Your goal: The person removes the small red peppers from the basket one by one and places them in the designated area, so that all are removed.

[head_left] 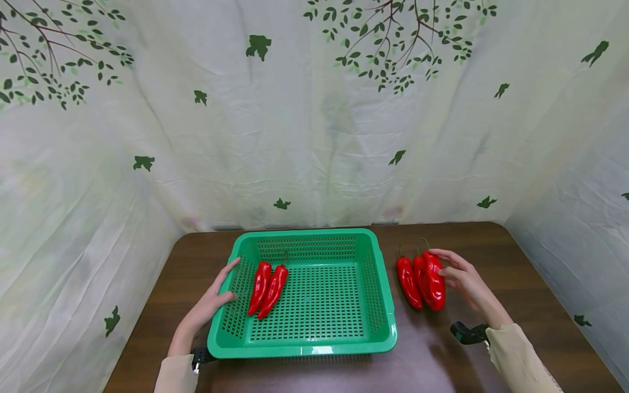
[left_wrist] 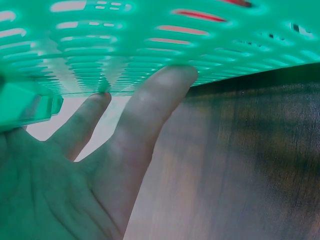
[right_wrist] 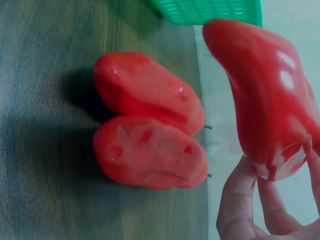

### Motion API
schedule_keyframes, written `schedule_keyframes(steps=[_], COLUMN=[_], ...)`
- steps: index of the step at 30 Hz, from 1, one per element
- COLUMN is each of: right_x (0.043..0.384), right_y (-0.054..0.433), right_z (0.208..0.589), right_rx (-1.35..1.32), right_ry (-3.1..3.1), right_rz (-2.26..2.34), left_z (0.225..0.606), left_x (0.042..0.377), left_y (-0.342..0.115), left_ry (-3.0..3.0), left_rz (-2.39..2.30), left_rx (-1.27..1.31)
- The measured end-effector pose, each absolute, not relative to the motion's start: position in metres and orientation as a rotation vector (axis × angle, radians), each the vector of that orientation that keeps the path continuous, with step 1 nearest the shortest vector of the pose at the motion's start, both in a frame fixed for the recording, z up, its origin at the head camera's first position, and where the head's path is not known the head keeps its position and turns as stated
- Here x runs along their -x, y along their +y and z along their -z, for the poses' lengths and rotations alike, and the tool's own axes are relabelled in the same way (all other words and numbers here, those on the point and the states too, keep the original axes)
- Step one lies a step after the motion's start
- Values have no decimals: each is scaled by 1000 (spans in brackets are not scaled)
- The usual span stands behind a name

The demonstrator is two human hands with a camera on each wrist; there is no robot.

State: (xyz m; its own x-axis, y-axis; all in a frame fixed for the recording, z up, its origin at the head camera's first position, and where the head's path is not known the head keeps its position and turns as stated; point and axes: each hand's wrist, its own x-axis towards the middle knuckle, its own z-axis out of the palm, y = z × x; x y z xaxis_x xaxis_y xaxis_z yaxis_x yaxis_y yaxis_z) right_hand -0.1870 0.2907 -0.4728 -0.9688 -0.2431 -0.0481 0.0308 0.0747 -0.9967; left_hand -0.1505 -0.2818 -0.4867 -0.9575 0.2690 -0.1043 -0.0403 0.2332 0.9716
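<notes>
My right hand (head_left: 466, 279) pinches a red pepper (head_left: 434, 279) near its stem end, fingertips and thumb on either side. In the right wrist view that pepper (right_wrist: 267, 90) stands over the table, its tapered tip pointing away from the fingers. Beside it, two more red peppers (head_left: 408, 281) lie side by side on the wood. At the left side of the green plastic basket (head_left: 304, 352), my left hand (head_left: 210, 303) rests with spread fingers. The left wrist view has its thumb (left_wrist: 155, 100) against the slotted outer wall. Two red peppers (head_left: 273, 292) lie inside, near the basket's left wall.
The basket stands on a dark wooden table (head_left: 496, 256), left of the loose peppers. Behind the table hangs a pale curtain (head_left: 319, 136) printed with leaves and branches, which also closes off both sides. A dark strap (head_left: 469, 333) is on the right wrist.
</notes>
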Motion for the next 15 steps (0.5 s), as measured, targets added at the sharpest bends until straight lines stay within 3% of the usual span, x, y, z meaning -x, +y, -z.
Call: schedule_keyframes(steps=[15], right_x=[187], right_y=[304], right_z=[487], right_rx=[218], right_ry=[2122], right_rz=[2061], left_z=[486], left_x=[150], left_y=[-282], left_ry=[2264], left_rz=[-1778], left_rx=[-196])
